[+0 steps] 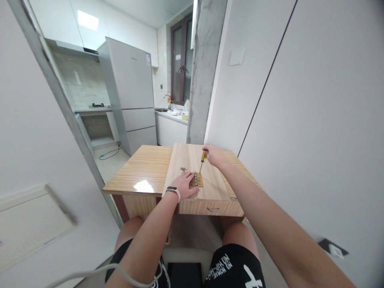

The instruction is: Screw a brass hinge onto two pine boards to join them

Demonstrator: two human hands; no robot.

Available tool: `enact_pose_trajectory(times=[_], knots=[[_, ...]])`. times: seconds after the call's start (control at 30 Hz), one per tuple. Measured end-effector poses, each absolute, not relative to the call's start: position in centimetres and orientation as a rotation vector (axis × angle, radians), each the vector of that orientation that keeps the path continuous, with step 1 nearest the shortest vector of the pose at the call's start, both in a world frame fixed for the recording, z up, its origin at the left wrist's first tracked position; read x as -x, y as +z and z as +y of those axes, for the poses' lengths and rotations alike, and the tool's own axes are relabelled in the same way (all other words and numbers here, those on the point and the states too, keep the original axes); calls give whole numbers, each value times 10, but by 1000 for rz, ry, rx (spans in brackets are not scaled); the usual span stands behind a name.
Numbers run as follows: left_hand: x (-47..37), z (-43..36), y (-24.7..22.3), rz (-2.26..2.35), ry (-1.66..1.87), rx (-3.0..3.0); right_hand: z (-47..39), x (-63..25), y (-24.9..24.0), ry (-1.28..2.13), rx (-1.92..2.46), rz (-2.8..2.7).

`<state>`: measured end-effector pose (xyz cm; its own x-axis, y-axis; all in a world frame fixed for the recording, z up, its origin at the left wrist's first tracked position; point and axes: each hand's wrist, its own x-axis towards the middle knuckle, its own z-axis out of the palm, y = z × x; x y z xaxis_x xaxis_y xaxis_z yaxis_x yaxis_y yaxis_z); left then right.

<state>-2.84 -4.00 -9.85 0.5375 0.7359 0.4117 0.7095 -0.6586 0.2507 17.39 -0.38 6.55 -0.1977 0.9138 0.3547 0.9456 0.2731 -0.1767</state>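
A brass hinge (197,180) lies opened flat across the seam between pale wooden boards (186,156) on the desk. My left hand (184,185) rests flat, its fingers spread on the board and over the hinge's left leaf. My right hand (214,155) is closed round the handle of a yellow-and-black screwdriver (203,157). The screwdriver stands nearly upright, slightly tilted, its tip down at the hinge's upper right edge. Whether a screw sits under the tip is too small to see. Left of the hinge is a small pile of dark screws (183,170).
The boards lie on a glossy wooden desk (144,168) with a drawer (213,208) at its front. A white wall (300,120) stands close on the right. A fridge (132,80) and kitchen sink (162,110) are beyond. A pale cable (114,267) crosses my left forearm.
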Motion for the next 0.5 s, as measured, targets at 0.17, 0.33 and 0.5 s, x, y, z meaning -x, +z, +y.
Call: enact_pose_trajectory(times=[0.17,0.33,0.5], knots=[[28,-39,-99,1278,756,-2713,-5,-173,68,-140,1730,-2168],[29,-39,-100,1281,751,-2717,-10,-173,71,-176,1763,-2138],[29,-38,-100,1286,751,-2708,-14,-173,71,-192,1698,-2143]])
